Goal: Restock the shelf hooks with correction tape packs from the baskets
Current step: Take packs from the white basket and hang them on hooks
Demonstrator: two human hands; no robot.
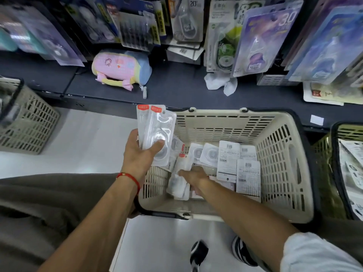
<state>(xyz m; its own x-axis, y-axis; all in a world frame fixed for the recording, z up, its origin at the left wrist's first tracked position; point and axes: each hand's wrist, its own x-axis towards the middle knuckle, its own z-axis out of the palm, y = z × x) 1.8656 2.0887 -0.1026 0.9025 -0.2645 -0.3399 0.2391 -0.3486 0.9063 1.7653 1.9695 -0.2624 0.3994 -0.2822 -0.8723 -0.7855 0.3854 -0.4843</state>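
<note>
A beige plastic basket point(279, 154) stands on the floor below me with several correction tape packs point(228, 160) lying in it, some face down with barcodes up. My left hand point(139, 154) holds a small stack of clear packs with red tops point(157, 124) upright above the basket's left rim, thumb across the front. My right hand point(193, 176) reaches down into the basket and grips a blurred white pack point(177, 183) near the left wall. Hanging packs point(261, 38) fill the shelf hooks above.
A dark low shelf runs across the middle, bearing a pink and blue pencil pouch point(121, 69) and crumpled white paper point(220, 83). A second basket point(29, 120) stands at the left, a third point(347, 163) with packs at the right edge. My shoes point(199, 252) show below.
</note>
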